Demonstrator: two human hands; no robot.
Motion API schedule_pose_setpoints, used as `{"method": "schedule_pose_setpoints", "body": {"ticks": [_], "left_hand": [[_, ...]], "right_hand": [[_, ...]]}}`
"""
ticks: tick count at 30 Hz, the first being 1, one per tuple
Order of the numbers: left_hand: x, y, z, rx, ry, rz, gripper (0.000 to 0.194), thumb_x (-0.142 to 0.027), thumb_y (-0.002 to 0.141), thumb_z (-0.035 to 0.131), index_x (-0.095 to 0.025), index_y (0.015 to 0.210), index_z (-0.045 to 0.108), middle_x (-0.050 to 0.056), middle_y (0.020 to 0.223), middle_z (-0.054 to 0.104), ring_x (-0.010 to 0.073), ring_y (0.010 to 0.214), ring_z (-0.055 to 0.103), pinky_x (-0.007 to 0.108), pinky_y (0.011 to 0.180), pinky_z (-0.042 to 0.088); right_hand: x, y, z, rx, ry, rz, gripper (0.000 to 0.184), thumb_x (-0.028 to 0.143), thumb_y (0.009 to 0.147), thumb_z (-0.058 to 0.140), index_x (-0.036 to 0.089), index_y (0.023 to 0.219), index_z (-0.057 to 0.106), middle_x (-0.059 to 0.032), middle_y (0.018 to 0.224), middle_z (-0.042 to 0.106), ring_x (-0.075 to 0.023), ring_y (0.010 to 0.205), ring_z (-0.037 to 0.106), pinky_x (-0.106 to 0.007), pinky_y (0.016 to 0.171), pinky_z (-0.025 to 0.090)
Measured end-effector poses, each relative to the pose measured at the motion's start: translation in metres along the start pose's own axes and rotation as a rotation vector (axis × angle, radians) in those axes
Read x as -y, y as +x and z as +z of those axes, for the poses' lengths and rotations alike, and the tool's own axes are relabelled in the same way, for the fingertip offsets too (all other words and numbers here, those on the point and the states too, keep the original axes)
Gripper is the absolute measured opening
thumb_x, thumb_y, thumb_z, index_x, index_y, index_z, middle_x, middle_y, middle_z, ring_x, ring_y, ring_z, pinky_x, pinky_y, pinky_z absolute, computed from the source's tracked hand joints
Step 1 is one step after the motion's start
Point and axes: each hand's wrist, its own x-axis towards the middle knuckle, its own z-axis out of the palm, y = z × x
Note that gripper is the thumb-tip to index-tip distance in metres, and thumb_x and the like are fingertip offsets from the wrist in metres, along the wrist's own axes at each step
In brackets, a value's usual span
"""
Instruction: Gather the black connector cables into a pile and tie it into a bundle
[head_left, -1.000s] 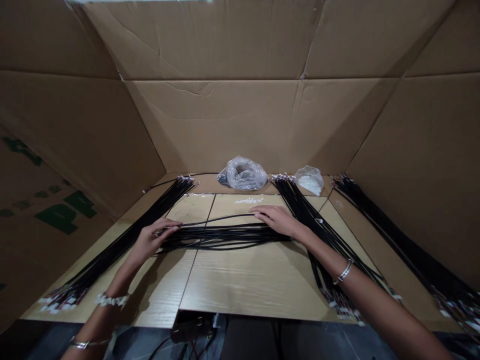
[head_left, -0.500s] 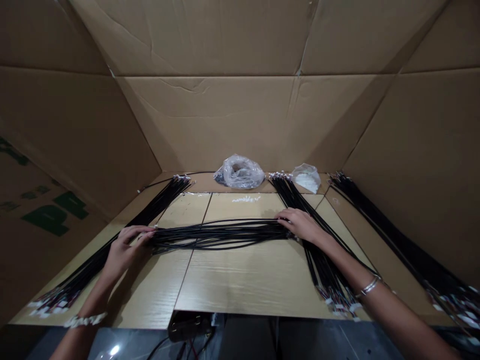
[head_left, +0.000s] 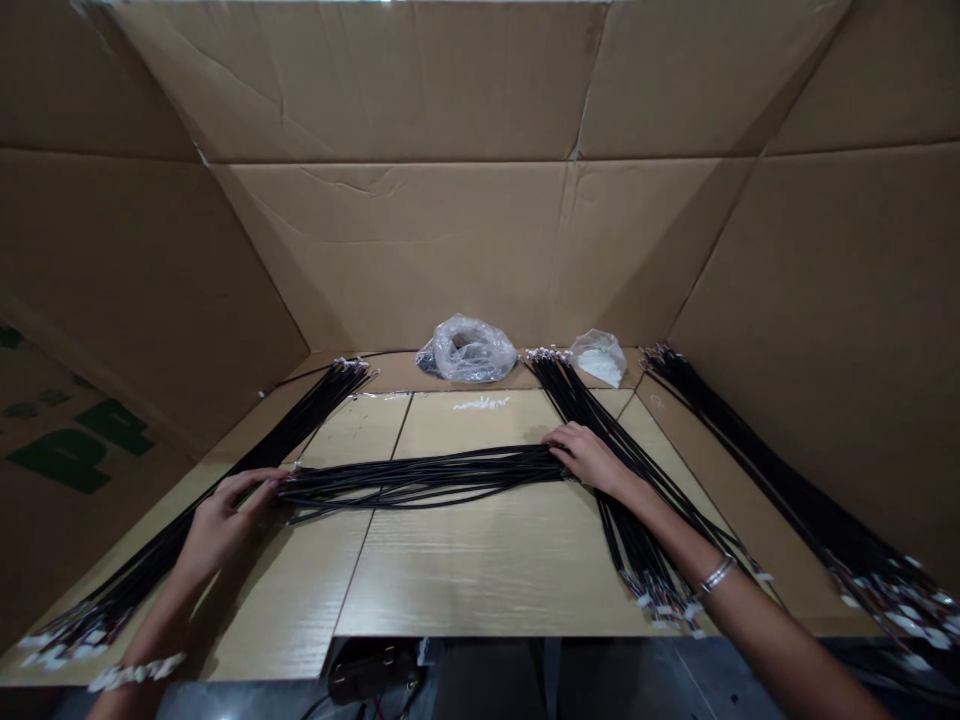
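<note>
A loose horizontal bundle of thin black cables (head_left: 420, 482) lies across the wood-grain board (head_left: 480, 570). My left hand (head_left: 221, 522) is at the bundle's left end, with its fingers closed over the cable ends. My right hand (head_left: 589, 458) curls over the right end of the same bundle. Beneath and beside my hands run two diagonal bundles of black cables with white-tipped ends: one on the left (head_left: 300, 415) and one on the right (head_left: 585, 400).
A third cable bundle (head_left: 780, 480) lies at the far right. Along the back stand a clear plastic bag (head_left: 466, 350) and a small bag of white pieces (head_left: 598, 358). Cardboard walls (head_left: 390, 260) surround the boards. A dark pouch (head_left: 371, 670) sits below the front edge.
My left hand has slid further left along the bundle, and the horizontal cables now lie straighter and tighter. My right hand has barely moved. The view has shifted slightly.
</note>
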Motion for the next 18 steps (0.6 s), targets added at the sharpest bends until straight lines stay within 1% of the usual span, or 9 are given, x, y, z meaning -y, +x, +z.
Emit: {"method": "schedule_pose_setpoints", "body": {"ticks": [5,7,8,10,12,13,15,16,18], "left_hand": [[0.0,0.0,-0.002,0.027,0.022,-0.035,0.066,-0.083,0.062,0.051,-0.022,0.079,0.071,0.008,0.09,0.077,0.0285,0.089,0.068,0.039,0.084,0.055],[0.001,0.0,-0.004,0.016,0.035,-0.032,0.061,-0.079,0.065,0.051,-0.022,0.079,0.07,0.009,0.093,0.076,0.0297,0.092,0.068,0.041,0.086,0.055],[0.002,0.0,-0.004,-0.004,0.041,-0.022,0.057,-0.076,0.067,0.051,-0.023,0.079,0.069,0.01,0.095,0.075,0.0305,0.095,0.067,0.044,0.089,0.054],[0.003,-0.002,-0.005,-0.069,0.054,0.007,0.05,-0.07,0.073,0.049,-0.024,0.082,0.068,0.01,0.1,0.073,0.032,0.101,0.065,0.048,0.094,0.051],[0.001,-0.005,-0.005,-0.139,0.066,0.035,0.043,-0.065,0.078,0.047,-0.027,0.084,0.066,0.009,0.102,0.071,0.0328,0.104,0.064,0.052,0.096,0.049],[-0.001,-0.007,-0.003,-0.168,0.072,0.047,0.041,-0.063,0.079,0.046,-0.027,0.085,0.065,0.008,0.102,0.071,0.0331,0.105,0.063,0.053,0.095,0.049],[-0.006,-0.012,0.001,-0.202,0.086,0.071,0.04,-0.063,0.08,0.046,-0.027,0.084,0.065,0.008,0.1,0.07,0.0336,0.104,0.063,0.052,0.092,0.05],[-0.009,-0.014,0.003,-0.209,0.099,0.084,0.041,-0.063,0.079,0.046,-0.027,0.084,0.065,0.008,0.099,0.07,0.0339,0.103,0.063,0.052,0.09,0.05],[-0.017,-0.018,0.009,-0.215,0.138,0.116,0.044,-0.064,0.078,0.045,-0.026,0.085,0.065,0.009,0.098,0.071,0.0341,0.101,0.063,0.051,0.088,0.05]], "right_hand": [[-0.003,-0.009,-0.001,-0.045,0.062,0.019,0.023,0.022,0.094,0.05,0.021,0.102,0.071,-0.01,0.101,0.073,-0.024,0.099,0.063,-0.041,0.089,0.048],[-0.007,-0.013,-0.005,-0.111,0.124,0.028,0.025,0.025,0.095,0.048,0.021,0.104,0.071,-0.0097,0.103,0.073,-0.0232,0.1,0.063,-0.039,0.091,0.047],[-0.011,-0.015,-0.008,-0.165,0.154,0.061,0.026,0.026,0.095,0.047,0.021,0.104,0.071,-0.0096,0.105,0.073,-0.0228,0.102,0.063,-0.039,0.092,0.047],[-0.021,-0.019,-0.017,-0.274,0.187,0.207,0.028,0.027,0.095,0.044,0.02,0.102,0.07,-0.0091,0.107,0.073,-0.0221,0.102,0.064,-0.036,0.092,0.047],[-0.032,-0.021,-0.025,-0.303,0.163,0.43,0.026,0.026,0.094,0.045,0.019,0.096,0.07,-0.0083,0.101,0.074,-0.0217,0.095,0.066,-0.033,0.087,0.048],[-0.035,-0.022,-0.028,-0.27,0.129,0.54,0.025,0.027,0.093,0.047,0.019,0.093,0.07,-0.0078,0.097,0.074,-0.0215,0.09,0.067,-0.032,0.082,0.048],[-0.039,-0.02,-0.032,-0.139,0.03,0.706,0.022,0.032,0.091,0.053,0.019,0.086,0.069,-0.0071,0.088,0.074,-0.0213,0.081,0.067,-0.029,0.072,0.047],[-0.038,-0.018,-0.032,-0.075,-0.023,0.756,0.021,0.035,0.09,0.056,0.02,0.085,0.069,-0.0069,0.087,0.074,-0.0213,0.08,0.067,-0.029,0.068,0.046],[-0.033,-0.013,-0.031,0.008,-0.128,0.793,0.02,0.038,0.089,0.059,0.02,0.087,0.069,-0.0072,0.09,0.074,-0.0219,0.083,0.068,-0.028,0.065,0.044]]}}
